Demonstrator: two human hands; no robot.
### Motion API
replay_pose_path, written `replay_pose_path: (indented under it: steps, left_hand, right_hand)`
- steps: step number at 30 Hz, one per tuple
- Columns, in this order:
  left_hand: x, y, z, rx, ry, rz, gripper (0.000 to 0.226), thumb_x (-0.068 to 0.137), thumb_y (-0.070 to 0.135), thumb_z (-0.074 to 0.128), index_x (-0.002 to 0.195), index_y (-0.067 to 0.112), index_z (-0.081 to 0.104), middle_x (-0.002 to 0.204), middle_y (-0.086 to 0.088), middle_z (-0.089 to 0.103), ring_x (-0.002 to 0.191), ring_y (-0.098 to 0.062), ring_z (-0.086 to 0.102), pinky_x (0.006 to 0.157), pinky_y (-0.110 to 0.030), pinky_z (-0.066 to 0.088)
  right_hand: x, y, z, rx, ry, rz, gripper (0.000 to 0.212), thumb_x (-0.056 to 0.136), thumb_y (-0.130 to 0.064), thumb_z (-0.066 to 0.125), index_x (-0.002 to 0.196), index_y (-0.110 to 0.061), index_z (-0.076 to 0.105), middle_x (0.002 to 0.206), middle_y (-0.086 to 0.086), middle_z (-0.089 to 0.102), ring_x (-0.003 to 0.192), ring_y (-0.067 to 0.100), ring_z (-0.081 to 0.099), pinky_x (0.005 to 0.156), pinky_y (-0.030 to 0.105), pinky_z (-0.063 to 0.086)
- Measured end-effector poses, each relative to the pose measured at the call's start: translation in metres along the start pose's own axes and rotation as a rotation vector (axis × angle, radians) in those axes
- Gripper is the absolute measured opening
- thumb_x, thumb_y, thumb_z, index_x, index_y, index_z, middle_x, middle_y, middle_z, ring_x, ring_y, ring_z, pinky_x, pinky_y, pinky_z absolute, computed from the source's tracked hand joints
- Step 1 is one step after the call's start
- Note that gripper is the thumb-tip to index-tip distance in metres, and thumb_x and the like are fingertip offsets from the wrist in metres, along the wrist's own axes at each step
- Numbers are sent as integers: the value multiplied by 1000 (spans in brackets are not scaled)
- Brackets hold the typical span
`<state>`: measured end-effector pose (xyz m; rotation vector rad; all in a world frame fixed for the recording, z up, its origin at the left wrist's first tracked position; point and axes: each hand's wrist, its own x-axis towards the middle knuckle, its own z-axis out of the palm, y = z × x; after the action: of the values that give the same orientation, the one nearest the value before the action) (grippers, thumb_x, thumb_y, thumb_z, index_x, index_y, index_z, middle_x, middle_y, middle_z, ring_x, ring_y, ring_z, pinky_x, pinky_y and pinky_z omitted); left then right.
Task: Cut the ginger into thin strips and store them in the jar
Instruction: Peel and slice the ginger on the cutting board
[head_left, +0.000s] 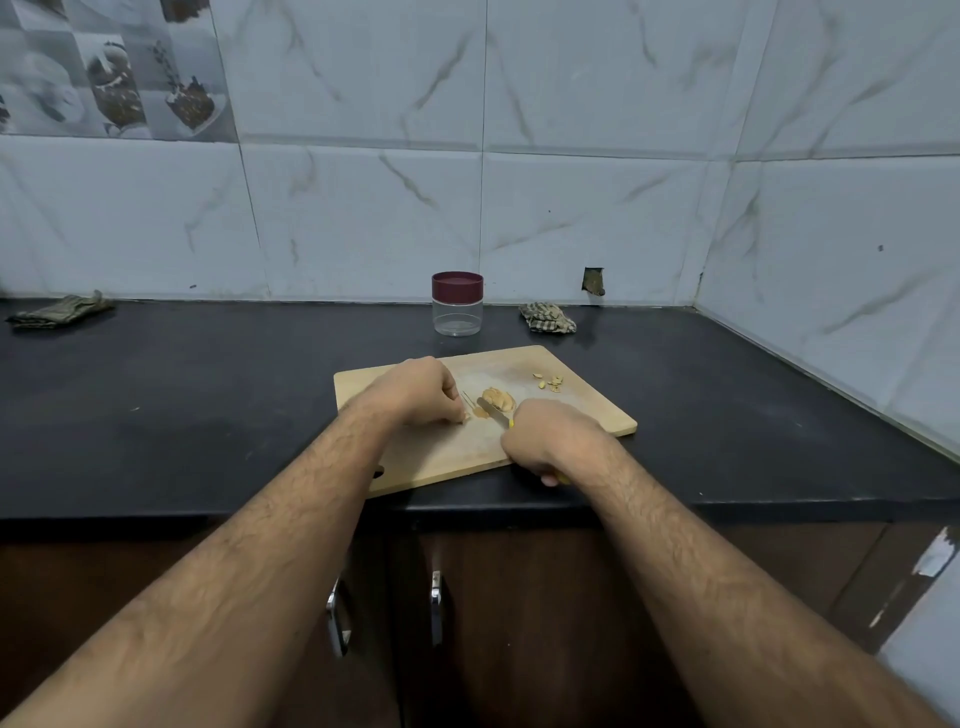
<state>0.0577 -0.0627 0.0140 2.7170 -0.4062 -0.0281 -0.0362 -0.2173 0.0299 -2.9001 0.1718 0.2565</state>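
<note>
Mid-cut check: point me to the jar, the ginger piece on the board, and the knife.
jar (457, 312), head view: on its clear wall, below the maroon lid.
ginger piece (498, 399), head view: middle of the tan chunk.
knife (493, 407), head view: on the blade, ahead of the yellow handle.

Home kitchen: black stone countertop (208, 405), marble-look wall tiles (597, 208) with food-print tiles (114, 73), brown cabinet doors (519, 623) below, wooden cutting board (571, 405).
</note>
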Motion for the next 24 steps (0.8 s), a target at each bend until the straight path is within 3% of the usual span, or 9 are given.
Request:
replay_pose_path:
  steps: [4, 8, 10, 14, 17, 21, 24]
  left_hand:
    - [0, -4, 2, -59, -2, 0, 10, 81, 31, 75, 76, 22, 74, 82, 15, 71, 88, -7, 63, 83, -33, 54]
    - [-3, -6, 1, -135, -25, 38, 9, 87, 24, 71, 79, 21, 75, 72, 21, 67, 76, 0, 58, 68, -22, 43]
    - [-3, -7, 1, -153, -26, 45, 8, 87, 22, 71, 81, 22, 76, 76, 19, 68, 78, -1, 58, 71, -22, 44]
    - [-4, -10, 4, -176, -19, 57, 12, 87, 16, 72, 83, 27, 73, 83, 13, 68, 82, -6, 60, 82, -25, 49]
    - [-3, -9, 6, -154, 6, 74, 15, 87, 18, 73, 87, 34, 72, 81, 9, 64, 80, -10, 59, 80, -28, 48]
    - [-5, -8, 8, -140, 24, 107, 17, 86, 16, 74, 87, 33, 75, 82, 16, 67, 84, -6, 61, 80, -24, 49]
    - [-6, -8, 9, -132, 24, 110, 13, 85, 17, 75, 82, 30, 75, 80, 20, 67, 82, -2, 61, 80, -22, 49]
  right_hand:
    - [0, 1, 3, 12, -6, -5, 17, 95, -20, 43, 90, -12, 57, 62, 0, 64, 41, 12, 56, 48, 24, 41]
    - [1, 1, 6, 24, -24, -26, 19, 97, -22, 44, 90, -11, 57, 52, 0, 62, 37, 12, 54, 51, 25, 45]
    - [2, 1, 9, 42, -41, -21, 19, 96, -21, 44, 92, -9, 58, 52, 1, 64, 40, 14, 56, 57, 27, 53]
    - [0, 1, 11, 102, -57, -10, 22, 95, -20, 44, 94, -6, 61, 72, 7, 73, 49, 18, 61, 68, 33, 59]
    - [-7, -1, 7, 153, -74, -8, 25, 95, -17, 40, 96, -4, 61, 75, 9, 71, 52, 20, 60, 65, 32, 57]
    - [-17, -3, 5, 243, -100, -7, 26, 96, -17, 36, 102, -2, 56, 72, 8, 63, 41, 15, 52, 48, 25, 46]
    - [-20, -5, 5, 278, -122, -3, 30, 98, -17, 35, 110, -1, 57, 74, 9, 62, 43, 14, 51, 50, 26, 46]
